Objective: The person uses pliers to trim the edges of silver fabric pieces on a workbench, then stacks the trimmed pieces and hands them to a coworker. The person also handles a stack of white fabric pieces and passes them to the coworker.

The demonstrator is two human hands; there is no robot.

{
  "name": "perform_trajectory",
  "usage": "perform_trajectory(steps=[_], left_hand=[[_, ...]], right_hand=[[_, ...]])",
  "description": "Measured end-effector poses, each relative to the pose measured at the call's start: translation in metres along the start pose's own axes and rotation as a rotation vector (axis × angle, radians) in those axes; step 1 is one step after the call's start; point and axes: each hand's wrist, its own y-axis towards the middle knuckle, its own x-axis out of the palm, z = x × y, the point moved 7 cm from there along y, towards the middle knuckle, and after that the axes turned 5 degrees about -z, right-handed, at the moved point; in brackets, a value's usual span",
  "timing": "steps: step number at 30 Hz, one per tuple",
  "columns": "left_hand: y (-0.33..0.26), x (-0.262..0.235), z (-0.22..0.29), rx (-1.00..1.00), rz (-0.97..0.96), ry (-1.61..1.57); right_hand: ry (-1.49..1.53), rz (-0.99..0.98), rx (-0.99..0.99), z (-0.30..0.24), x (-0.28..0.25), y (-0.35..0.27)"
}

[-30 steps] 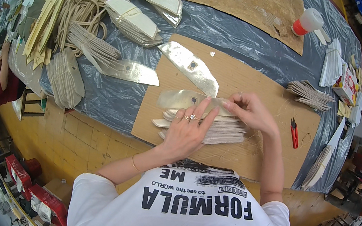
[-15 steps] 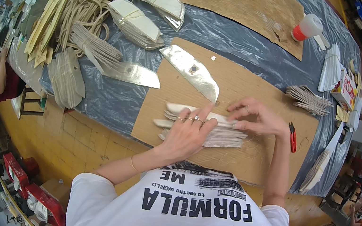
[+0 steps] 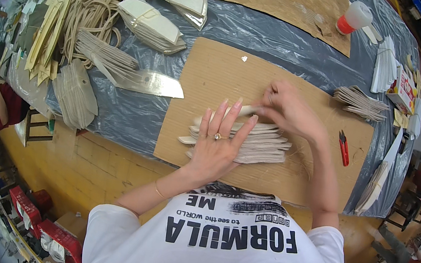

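head view: both hands flat, unclenched, on pale fanned strips (image 3: 264, 143), red-and-white carton (image 3: 404, 89) far right

Single head-worn fisheye cam, looking steeply down, close over cardboard sheet (image 3: 285, 83) on workbench (image 3: 105, 164), edges bowed

Left hand (image 3: 218, 143) flat, fingers spread; right hand (image 3: 288, 108) curled, pinching.

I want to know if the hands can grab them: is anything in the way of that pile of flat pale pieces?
Nothing visible is. The left hand lies flat on the fanned stack of pale pieces, and the right hand touches its far edge. The red snips lie off to the side.
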Motion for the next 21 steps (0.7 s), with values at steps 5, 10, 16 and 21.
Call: perform_trajectory(steps=[5,10,16,21], left_hand=[[0.006,0.025,-0.008,-0.012,-0.364,-0.12],[0.008,0.021,-0.009,-0.014,-0.294,-0.19],[0.01,0.021,-0.008,-0.013,-0.31,-0.168],[0.016,0.022,-0.014,-0.034,-0.44,-0.217]], right_hand=[[0.251,-0.188,-0.048,0.004,0.019,-0.039],[0.832,0.104,0.269,0.039,0.032,-0.069],[0.411,0.18,0.172,0.013,0.039,-0.082],[-0.039,0.204,0.042,-0.024,0.04,-0.076]])
